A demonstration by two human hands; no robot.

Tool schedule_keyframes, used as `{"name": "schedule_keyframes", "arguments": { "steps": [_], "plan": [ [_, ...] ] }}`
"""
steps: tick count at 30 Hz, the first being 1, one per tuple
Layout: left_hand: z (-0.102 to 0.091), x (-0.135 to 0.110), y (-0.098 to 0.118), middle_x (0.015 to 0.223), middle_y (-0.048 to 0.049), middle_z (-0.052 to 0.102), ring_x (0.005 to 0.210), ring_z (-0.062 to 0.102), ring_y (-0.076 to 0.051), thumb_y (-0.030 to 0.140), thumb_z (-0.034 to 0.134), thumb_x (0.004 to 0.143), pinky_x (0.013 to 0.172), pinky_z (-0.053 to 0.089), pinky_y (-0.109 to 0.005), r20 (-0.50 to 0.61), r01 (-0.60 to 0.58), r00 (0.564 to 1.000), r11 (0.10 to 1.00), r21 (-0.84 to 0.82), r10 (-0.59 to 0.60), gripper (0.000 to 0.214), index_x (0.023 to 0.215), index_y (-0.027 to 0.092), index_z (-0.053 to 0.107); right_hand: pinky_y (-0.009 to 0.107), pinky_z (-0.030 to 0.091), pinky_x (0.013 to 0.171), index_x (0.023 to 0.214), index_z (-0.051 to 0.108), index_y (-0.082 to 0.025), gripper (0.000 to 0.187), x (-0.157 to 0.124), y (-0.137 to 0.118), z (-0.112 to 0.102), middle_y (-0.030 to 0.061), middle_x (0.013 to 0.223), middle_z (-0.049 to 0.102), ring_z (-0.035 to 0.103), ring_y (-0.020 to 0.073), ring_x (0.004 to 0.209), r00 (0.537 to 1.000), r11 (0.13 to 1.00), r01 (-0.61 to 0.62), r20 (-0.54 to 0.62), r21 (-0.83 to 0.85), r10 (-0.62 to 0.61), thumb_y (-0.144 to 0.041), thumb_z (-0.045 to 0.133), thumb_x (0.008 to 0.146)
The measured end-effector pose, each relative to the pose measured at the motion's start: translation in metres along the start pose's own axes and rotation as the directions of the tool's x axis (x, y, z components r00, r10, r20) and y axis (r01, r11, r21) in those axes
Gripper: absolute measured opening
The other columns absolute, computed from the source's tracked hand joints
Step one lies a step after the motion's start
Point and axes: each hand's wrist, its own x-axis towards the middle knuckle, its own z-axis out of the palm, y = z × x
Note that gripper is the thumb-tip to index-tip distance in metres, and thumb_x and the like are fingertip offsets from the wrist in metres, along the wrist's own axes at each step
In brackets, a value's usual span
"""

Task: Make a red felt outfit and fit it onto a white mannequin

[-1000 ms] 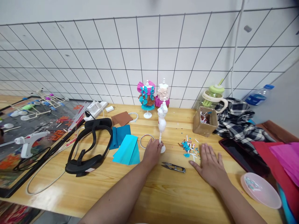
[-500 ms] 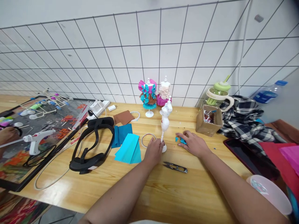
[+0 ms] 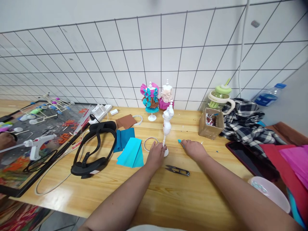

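White mannequin stand (image 3: 166,123) upright, base under left hand (image 3: 156,154)'s curled fingertips; right hand (image 3: 193,149) flat, loosely spread, empty.

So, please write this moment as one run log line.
left hand: grips base of white mannequin | right hand: on teal scraps | snips: lying on table, untouched

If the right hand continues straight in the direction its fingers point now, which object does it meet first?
The right hand points left along the table, so it would probably first meet the white mannequin stand, held at its base by the left hand. Depth is uncertain.
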Motion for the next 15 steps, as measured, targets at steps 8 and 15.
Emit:
{"name": "schedule_keyframes", "arguments": {
  "steps": [8,15],
  "plan": [
    [0.001,0.002,-0.002,0.083,-0.0039,0.062,0.085,0.057,-0.020,0.025,0.035,0.097,0.105,0.034,-0.042,-0.040,0.001,0.999,1.000,0.025,0.000,0.025,0.082,0.021,0.054,0.025,0.044,0.066,0.094,0.066,-0.017,0.038,0.012,0.040,-0.050,0.0100,0.083,0.073,0.068,0.0203,0.078,0.973,0.975,-0.193,-0.109,0.107,0.204,-0.035,0.033,0.100],
    [0.001,0.004,-0.002,0.084,-0.0049,0.061,0.085,0.054,-0.021,0.026,0.035,0.097,0.088,0.041,-0.036,-0.061,0.004,0.998,1.000,0.028,-0.002,0.025,0.080,0.021,0.053,0.034,0.037,0.067,0.099,0.069,0.000,0.051,0.065,0.141,-0.117,0.0288,0.097,0.067,0.064,0.0276,0.086,0.824,0.871,-0.466,-0.281,0.158,0.492,-0.031,0.029,0.098]
  ]
}}
